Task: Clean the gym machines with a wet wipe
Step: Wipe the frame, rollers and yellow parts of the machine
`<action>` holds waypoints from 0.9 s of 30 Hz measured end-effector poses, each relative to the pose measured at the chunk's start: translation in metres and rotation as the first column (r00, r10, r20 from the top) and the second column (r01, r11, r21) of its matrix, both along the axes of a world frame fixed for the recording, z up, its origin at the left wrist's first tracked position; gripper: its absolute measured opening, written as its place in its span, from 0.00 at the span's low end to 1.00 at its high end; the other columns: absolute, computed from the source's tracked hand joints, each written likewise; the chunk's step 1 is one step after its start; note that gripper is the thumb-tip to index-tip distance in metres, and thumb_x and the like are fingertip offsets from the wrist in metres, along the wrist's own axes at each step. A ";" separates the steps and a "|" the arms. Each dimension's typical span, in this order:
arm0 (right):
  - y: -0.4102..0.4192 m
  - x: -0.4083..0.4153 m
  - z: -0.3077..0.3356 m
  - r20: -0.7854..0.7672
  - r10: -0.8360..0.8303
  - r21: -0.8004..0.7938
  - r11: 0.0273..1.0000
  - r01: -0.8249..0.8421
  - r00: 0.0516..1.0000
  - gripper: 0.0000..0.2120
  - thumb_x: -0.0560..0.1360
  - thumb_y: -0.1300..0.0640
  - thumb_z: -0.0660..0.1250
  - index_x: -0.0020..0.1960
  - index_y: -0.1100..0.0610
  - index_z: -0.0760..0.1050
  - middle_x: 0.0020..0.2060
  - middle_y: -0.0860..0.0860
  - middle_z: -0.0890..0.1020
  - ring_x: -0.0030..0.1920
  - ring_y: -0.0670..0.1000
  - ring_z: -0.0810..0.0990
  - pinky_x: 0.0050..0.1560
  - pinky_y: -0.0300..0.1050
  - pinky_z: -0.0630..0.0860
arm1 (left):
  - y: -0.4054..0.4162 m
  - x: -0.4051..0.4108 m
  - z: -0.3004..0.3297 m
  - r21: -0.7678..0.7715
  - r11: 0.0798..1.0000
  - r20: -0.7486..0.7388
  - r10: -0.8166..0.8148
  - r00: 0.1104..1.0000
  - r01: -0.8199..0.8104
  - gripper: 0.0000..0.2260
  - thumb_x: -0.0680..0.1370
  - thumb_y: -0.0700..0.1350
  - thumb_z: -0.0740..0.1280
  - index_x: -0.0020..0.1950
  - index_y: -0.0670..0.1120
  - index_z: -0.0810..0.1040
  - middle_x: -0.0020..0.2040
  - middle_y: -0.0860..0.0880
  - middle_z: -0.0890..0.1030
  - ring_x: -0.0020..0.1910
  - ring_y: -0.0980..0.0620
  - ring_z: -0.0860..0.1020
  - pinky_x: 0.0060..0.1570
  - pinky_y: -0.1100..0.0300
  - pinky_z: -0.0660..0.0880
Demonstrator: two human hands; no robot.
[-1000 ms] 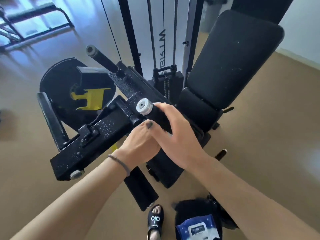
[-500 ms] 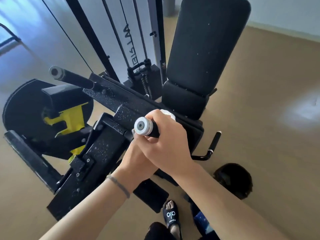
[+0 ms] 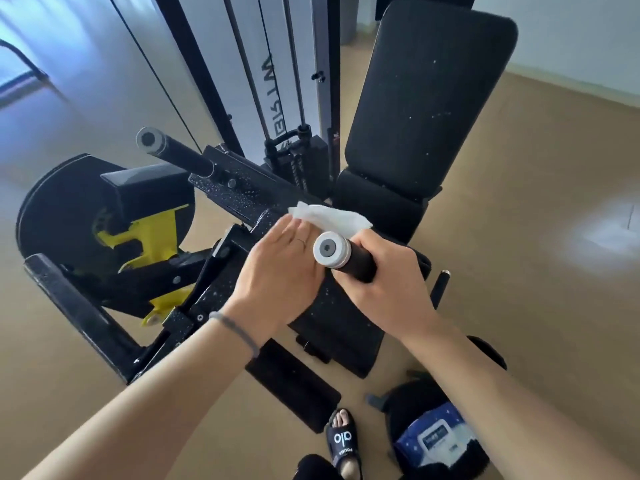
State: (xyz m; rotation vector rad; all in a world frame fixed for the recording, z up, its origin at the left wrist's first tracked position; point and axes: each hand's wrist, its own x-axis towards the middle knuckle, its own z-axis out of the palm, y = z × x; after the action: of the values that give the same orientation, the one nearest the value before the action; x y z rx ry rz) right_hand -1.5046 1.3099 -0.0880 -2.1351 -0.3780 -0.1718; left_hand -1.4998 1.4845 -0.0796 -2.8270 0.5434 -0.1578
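Note:
The black gym machine point(image 3: 242, 195) fills the middle of the view, with its padded backrest point(image 3: 426, 98) at the upper right. My right hand point(image 3: 388, 285) grips a black handle with a white end cap point(image 3: 327, 251). A crumpled white wet wipe point(image 3: 329, 218) sticks out just behind the cap, between my two hands, and its lower part is hidden. My left hand point(image 3: 280, 271) lies beside the handle with fingers stretched out towards the wipe and touching its left edge; the fingertips are hidden behind the cap.
A second capped handle point(image 3: 162, 147) juts out at the upper left. A black disc with a yellow part point(image 3: 104, 223) sits at the left. On the tan floor by my sandalled foot point(image 3: 343, 445) lies a blue pack of wipes point(image 3: 436, 436) on a black bag.
The wipe has come into sight behind the handle's cap. My left hand came out from under the right and opened flat beside the handle. The view swung back towards the floor at my feet.

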 end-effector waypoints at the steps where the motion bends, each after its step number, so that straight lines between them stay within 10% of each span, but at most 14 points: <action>1: 0.000 0.000 -0.001 -0.007 -0.002 -0.004 1.000 0.001 1.000 0.14 0.72 0.55 0.75 0.39 0.50 0.68 0.30 0.45 0.76 0.34 0.47 0.76 0.34 0.37 0.72 | 0.006 0.003 0.001 0.042 0.997 -0.097 0.073 0.993 -0.069 0.31 0.80 0.53 0.42 0.78 0.37 0.62 0.76 0.39 0.67 0.76 0.44 0.65 0.79 0.51 0.54; 3: 0.003 0.001 -0.002 -0.016 -0.018 0.011 1.000 0.018 1.000 0.14 0.72 0.55 0.75 0.38 0.51 0.69 0.29 0.45 0.76 0.33 0.48 0.76 0.33 0.38 0.71 | 0.009 0.001 0.002 0.006 0.996 -0.160 0.090 0.983 -0.090 0.33 0.80 0.54 0.36 0.80 0.38 0.55 0.81 0.39 0.58 0.80 0.45 0.57 0.80 0.51 0.50; 7: 0.008 0.000 -0.004 -0.016 -0.060 0.045 0.997 0.061 0.998 0.12 0.73 0.50 0.74 0.39 0.54 0.72 0.31 0.46 0.78 0.34 0.49 0.78 0.35 0.43 0.74 | 0.003 -0.016 -0.007 -0.184 0.982 -0.186 -0.081 0.979 0.047 0.27 0.83 0.54 0.43 0.71 0.42 0.72 0.74 0.42 0.72 0.76 0.46 0.67 0.77 0.51 0.58; 13: 0.012 0.000 -0.004 0.028 -0.114 -0.011 0.993 0.114 0.993 0.20 0.73 0.57 0.73 0.35 0.45 0.62 0.26 0.44 0.71 0.30 0.48 0.73 0.31 0.39 0.68 | 0.019 0.003 0.000 -0.156 0.966 -0.234 0.167 0.958 -0.206 0.39 0.78 0.62 0.33 0.81 0.41 0.58 0.80 0.43 0.61 0.80 0.48 0.59 0.79 0.52 0.53; 18: 0.008 0.002 -0.004 0.018 -0.066 -0.025 0.997 0.067 0.998 0.11 0.71 0.52 0.70 0.38 0.47 0.67 0.28 0.42 0.74 0.32 0.44 0.75 0.34 0.34 0.68 | 0.001 -0.024 -0.010 -0.251 0.968 -0.199 -0.033 0.979 -0.018 0.26 0.83 0.57 0.48 0.70 0.44 0.73 0.70 0.44 0.76 0.72 0.45 0.70 0.76 0.51 0.59; 23: 0.006 0.005 -0.007 0.021 -0.044 -0.051 0.998 0.045 0.999 0.12 0.74 0.57 0.72 0.38 0.51 0.68 0.29 0.46 0.76 0.32 0.47 0.76 0.33 0.41 0.72 | 0.011 0.007 0.001 -0.121 0.945 -0.196 0.276 0.941 -0.302 0.38 0.75 0.62 0.34 0.79 0.45 0.59 0.76 0.39 0.66 0.75 0.41 0.66 0.75 0.49 0.62; 27: 0.005 0.004 -0.008 0.037 -0.030 -0.070 0.997 0.033 0.999 0.08 0.74 0.56 0.72 0.41 0.53 0.72 0.31 0.45 0.78 0.34 0.47 0.79 0.36 0.43 0.78 | -0.001 0.002 0.001 -0.178 0.955 -0.192 0.202 0.960 -0.236 0.34 0.75 0.63 0.37 0.78 0.55 0.59 0.69 0.40 0.71 0.69 0.41 0.71 0.69 0.49 0.68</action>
State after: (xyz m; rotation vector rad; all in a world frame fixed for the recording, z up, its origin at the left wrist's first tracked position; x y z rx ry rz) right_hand -1.5008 1.3148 -0.0956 -2.2106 -0.3761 -0.2180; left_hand -1.4982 1.4840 -0.0785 -3.0908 0.2533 0.0810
